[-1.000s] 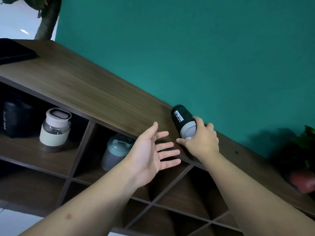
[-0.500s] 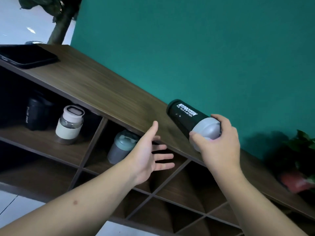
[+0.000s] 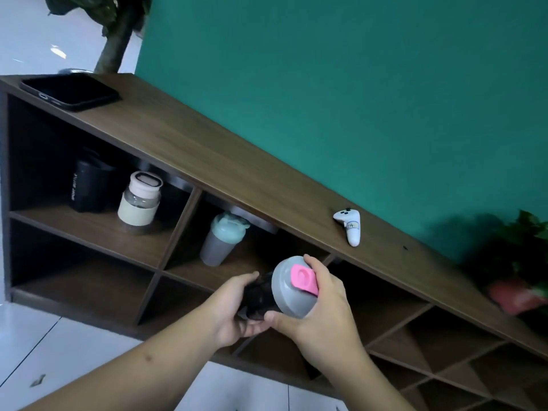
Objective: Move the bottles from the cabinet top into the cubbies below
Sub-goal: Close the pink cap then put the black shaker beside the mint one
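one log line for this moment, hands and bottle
left hand: on body | right hand: on lid | black bottle: off cabinet top, before cubbies

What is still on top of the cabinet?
On the cabinet top lie a black phone and a white controller. No bottles show there; its far right end runs out of view.

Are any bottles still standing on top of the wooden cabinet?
No, the brown wooden cabinet top holds only a flat black phone and a small white controller.
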The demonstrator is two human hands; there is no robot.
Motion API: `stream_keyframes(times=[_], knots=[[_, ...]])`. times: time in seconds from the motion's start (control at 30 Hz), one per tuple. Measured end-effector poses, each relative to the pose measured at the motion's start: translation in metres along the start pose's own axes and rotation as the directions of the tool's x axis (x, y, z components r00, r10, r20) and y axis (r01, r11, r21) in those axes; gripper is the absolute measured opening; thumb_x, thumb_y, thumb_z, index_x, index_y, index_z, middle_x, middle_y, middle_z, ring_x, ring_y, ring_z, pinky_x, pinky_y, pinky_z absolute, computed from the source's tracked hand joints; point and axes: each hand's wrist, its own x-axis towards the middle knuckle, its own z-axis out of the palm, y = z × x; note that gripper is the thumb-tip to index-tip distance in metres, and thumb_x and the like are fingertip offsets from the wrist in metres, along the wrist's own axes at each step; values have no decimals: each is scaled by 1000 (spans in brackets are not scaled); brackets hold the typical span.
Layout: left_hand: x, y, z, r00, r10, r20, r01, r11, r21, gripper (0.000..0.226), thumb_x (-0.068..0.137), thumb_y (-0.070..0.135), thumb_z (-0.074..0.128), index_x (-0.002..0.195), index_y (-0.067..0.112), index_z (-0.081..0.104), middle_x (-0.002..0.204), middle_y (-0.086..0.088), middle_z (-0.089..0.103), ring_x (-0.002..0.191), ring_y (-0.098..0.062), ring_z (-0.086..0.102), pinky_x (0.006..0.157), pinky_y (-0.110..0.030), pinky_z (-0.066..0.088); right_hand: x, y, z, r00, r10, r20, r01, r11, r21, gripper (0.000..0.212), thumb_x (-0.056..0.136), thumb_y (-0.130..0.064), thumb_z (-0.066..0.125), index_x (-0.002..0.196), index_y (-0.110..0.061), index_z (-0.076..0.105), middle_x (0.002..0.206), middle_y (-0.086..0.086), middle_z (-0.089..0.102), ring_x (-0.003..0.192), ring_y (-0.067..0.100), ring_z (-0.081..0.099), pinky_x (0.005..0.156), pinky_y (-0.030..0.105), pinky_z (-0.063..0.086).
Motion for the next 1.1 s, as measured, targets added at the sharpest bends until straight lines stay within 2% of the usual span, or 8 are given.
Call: stream_keyframes(times=[0.13,0.23,0.33,0.43,0.5,0.63,0.8,1.1], knots=[[28,-8,-10,998,15,-63,-19,998,-60,37,103,41,56,119,11,72,84,-11,84,85,-27,76,82,-47,63,31,20,37,997,33,-63,-31,999,28,88,64,-27,94,136,-45,49,126,-8,43,93,-10,49,69,-1,37],[48,-10,-9,990,63,-125,-68,997,-43,35,110,35,45,120,12,70,89,-9,84,81,-22,77,100,-50,59,66,36,63,992,76,-97,-72,996,46,77,65,-25,94,126,-45,51,122,-5,44,86,-2,50,63,3,39],[71,-2,-7,977,132,-167,-133,991,2,33,110,30,44,137,18,59,109,-8,78,65,-13,79,99,-44,59,102,47,82,983,128,-128,-122,991,58,80,65,-26,94,129,-37,49,123,-2,44,90,10,51,69,16,41],[97,8,-10,977,107,-187,-116,992,-41,36,107,31,48,136,16,63,123,-14,74,105,-27,76,81,-36,58,135,54,98,976,152,-156,-148,988,35,75,64,-28,94,125,-32,50,123,1,44,92,19,54,83,30,44],[104,14,-11,981,91,-172,-99,994,-38,32,107,34,49,130,19,66,116,-8,73,108,-23,70,75,-33,53,155,58,105,970,176,-166,-174,984,29,76,65,-29,94,128,-28,51,126,4,42,89,20,52,87,31,46],[121,21,-13,984,131,-120,-131,991,6,39,110,28,45,146,28,58,105,4,63,86,-9,55,96,-36,43,183,66,113,958,234,-165,-235,972,17,82,68,-33,93,138,-23,51,139,10,39,103,31,59,87,27,41],[141,29,-12,982,183,-47,-178,980,93,47,111,26,39,156,31,49,127,4,61,91,-4,57,95,-32,42,205,74,119,946,272,-176,-264,962,69,74,66,-35,94,128,-12,61,137,15,47,125,32,55,104,29,44],[147,35,-13,975,217,-35,-210,966,151,48,110,19,41,156,28,48,130,0,64,114,-17,60,101,-35,44,209,71,132,932,315,-181,-264,929,258,80,66,-35,95,130,-10,55,137,13,46,124,30,55,108,37,45]])
